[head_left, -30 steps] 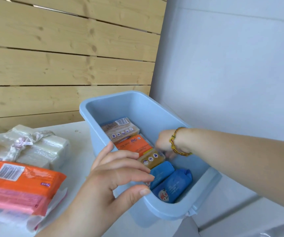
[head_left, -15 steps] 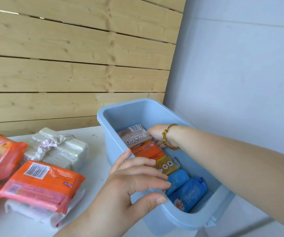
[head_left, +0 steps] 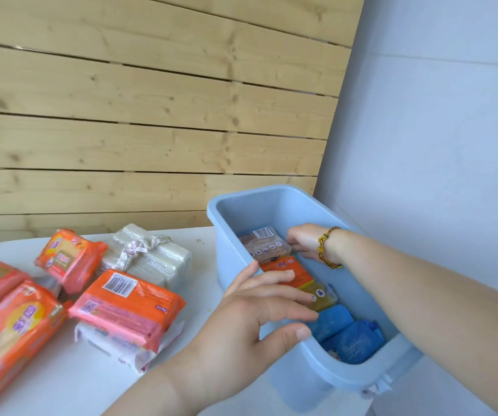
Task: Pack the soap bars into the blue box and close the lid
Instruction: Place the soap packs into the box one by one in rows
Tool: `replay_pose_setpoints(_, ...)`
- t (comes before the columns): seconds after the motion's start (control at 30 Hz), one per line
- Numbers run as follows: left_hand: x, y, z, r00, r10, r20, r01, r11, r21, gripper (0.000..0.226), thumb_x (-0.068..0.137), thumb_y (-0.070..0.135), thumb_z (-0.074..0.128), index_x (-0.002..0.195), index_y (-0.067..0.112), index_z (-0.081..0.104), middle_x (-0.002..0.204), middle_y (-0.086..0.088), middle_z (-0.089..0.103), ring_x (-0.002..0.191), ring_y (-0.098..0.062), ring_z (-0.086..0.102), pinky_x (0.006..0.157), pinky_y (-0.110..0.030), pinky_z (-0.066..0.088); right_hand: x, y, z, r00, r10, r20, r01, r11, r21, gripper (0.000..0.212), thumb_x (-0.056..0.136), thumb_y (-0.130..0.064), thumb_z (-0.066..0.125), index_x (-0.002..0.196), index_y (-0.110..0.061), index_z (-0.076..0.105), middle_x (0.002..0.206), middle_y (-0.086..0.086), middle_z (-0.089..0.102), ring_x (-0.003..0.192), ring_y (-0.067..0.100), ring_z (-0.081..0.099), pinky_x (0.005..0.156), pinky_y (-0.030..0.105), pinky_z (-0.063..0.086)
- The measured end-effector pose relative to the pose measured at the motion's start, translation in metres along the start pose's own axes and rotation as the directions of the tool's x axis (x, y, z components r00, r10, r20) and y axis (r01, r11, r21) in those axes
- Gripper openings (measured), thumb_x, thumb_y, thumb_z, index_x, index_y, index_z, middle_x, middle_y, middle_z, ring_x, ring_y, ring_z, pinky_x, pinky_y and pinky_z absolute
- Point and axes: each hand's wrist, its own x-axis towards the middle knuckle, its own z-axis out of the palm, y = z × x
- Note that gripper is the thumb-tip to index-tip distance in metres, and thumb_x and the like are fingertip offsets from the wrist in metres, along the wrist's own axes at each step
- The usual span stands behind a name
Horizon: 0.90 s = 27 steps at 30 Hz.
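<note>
Grasping one pale bar inside one blue box, right hand, left hand released on rim

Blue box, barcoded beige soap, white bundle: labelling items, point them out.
Blue box (head_left: 271, 210): head view, far wall.
Barcoded beige soap (head_left: 264, 245): head view, wrapper middle.
White bundle (head_left: 161, 262): head view, top face.

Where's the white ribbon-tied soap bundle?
Head view, left of centre, on the white table: white ribbon-tied soap bundle, behind the orange barcoded pack, left of the blue plastic box.

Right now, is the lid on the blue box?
No, the blue box stands open, with soap bars showing inside and the right hand in it.
</note>
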Motion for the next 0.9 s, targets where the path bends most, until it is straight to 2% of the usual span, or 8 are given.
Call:
replay_pose_setpoints(0.07, -0.002, 0.000, 0.002, 1.000, -0.008, -0.020, 0.008, 1.000, 0.000, 0.028, 0.076, 0.040, 0.052, 0.101, 0.036, 0.065, 0.103, 0.044, 0.045, 0.124, 0.020, 0.023, 0.106, -0.003, -0.004, 0.006, 0.002, 0.006, 0.999, 0.002, 0.044, -0.004, 0.999, 0.054, 0.019, 0.087, -0.013, 0.037, 0.079, -0.006, 0.053, 0.121, 0.007, 0.050, 0.100, 0.013, 0.040, 0.112, 0.044, 0.029)
replay_pose_setpoints(0.17, -0.004, 0.002, 0.003, 0.999, -0.005, -0.040, 0.007, 0.999, 0.043, 0.035, 0.078, 0.040, 0.048, 0.106, 0.030, 0.066, 0.106, 0.045, 0.038, 0.124, 0.024, 0.018, 0.107, -0.003, -0.007, 0.002, -0.007, 0.009, 1.000, 0.001, 0.013, 0.000, 0.999, -0.053, 0.019, 0.087, -0.014, 0.037, 0.073, -0.007, 0.049, 0.084, 0.012, 0.054, 0.078, 0.022, 0.042, 0.080, 0.034, 0.044)
replay_pose_setpoints(0.23, -0.006, 0.002, 0.003, 0.999, 0.001, -0.044, 0.002, 0.998, 0.066, 0.037, 0.079, 0.040, 0.046, 0.109, 0.029, 0.064, 0.110, 0.044, 0.034, 0.122, 0.027, 0.014, 0.107, -0.003, -0.006, -0.004, -0.012, 0.001, 0.999, -0.003, -0.048, -0.002, 0.996, -0.089, 0.023, 0.088, -0.011, 0.036, 0.066, -0.010, 0.042, 0.070, 0.010, 0.043, 0.077, 0.021, 0.043, 0.063, 0.027, 0.034)
replay_pose_setpoints(0.3, -0.011, 0.002, -0.001, 0.998, -0.001, -0.062, 0.004, 0.999, 0.051, 0.035, 0.082, 0.036, 0.047, 0.113, 0.027, 0.062, 0.114, 0.041, 0.032, 0.118, 0.031, 0.011, 0.105, 0.001, 0.000, -0.010, -0.011, -0.013, 0.996, -0.041, -0.074, 0.036, 0.997, -0.070, 0.024, 0.091, -0.011, 0.038, 0.097, 0.004, 0.057, 0.102, 0.022, 0.058, 0.102, 0.033, 0.055, 0.087, 0.037, 0.046)
replay_pose_setpoints(0.37, -0.018, 0.001, -0.009, 0.993, -0.032, -0.115, 0.036, 0.999, 0.035, 0.030, 0.085, 0.028, 0.051, 0.113, 0.026, 0.061, 0.116, 0.039, 0.032, 0.114, 0.034, 0.015, 0.099, 0.005, 0.010, -0.024, -0.018, -0.023, 0.987, -0.110, -0.120, 0.106, 0.994, -0.038, 0.032, 0.092, -0.010, 0.041, 0.117, 0.007, 0.051, 0.127, 0.024, 0.054, 0.119, 0.034, 0.052, 0.105, 0.040, 0.040)
replay_pose_setpoints(0.6, -0.082, -0.024, -0.044, 0.934, -0.185, -0.306, 0.262, 0.936, 0.233, 0.024, 0.085, 0.017, 0.056, 0.107, 0.024, 0.065, 0.112, 0.030, 0.042, 0.112, 0.010, 0.038, 0.090, 0.009, 0.016, -0.093, -0.053, -0.022, 0.869, -0.441, -0.226, 0.465, 0.883, 0.064, 0.016, 0.087, -0.001, 0.049, 0.081, -0.012, 0.058, 0.104, 0.023, 0.065, 0.068, 0.017, 0.057, 0.058, 0.012, 0.050)
replay_pose_setpoints(0.8, -0.163, -0.051, -0.075, 0.800, -0.340, -0.495, 0.524, 0.797, 0.300, 0.022, 0.083, 0.011, 0.058, 0.102, 0.018, 0.068, 0.109, 0.018, 0.056, 0.112, -0.003, 0.050, 0.091, -0.012, 0.031, -0.142, -0.098, 0.038, 0.750, -0.640, -0.169, 0.658, 0.748, 0.086, 0.028, 0.081, -0.001, 0.059, 0.064, -0.023, 0.057, 0.067, 0.000, 0.060, 0.050, 0.001, 0.057, 0.053, 0.008, 0.046)
replay_pose_setpoints(0.9, -0.189, -0.061, -0.082, 0.700, -0.427, -0.572, 0.649, 0.714, 0.262, 0.025, 0.084, 0.011, 0.057, 0.106, 0.019, 0.065, 0.119, 0.007, 0.061, 0.114, -0.008, 0.052, 0.088, -0.017, 0.035, -0.142, -0.106, 0.095, 0.764, -0.644, -0.037, 0.642, 0.765, -0.051, 0.009, 0.081, -0.011, 0.061, 0.085, -0.017, 0.067, 0.079, -0.004, 0.064, 0.068, 0.008, 0.056, 0.066, 0.016, 0.044)
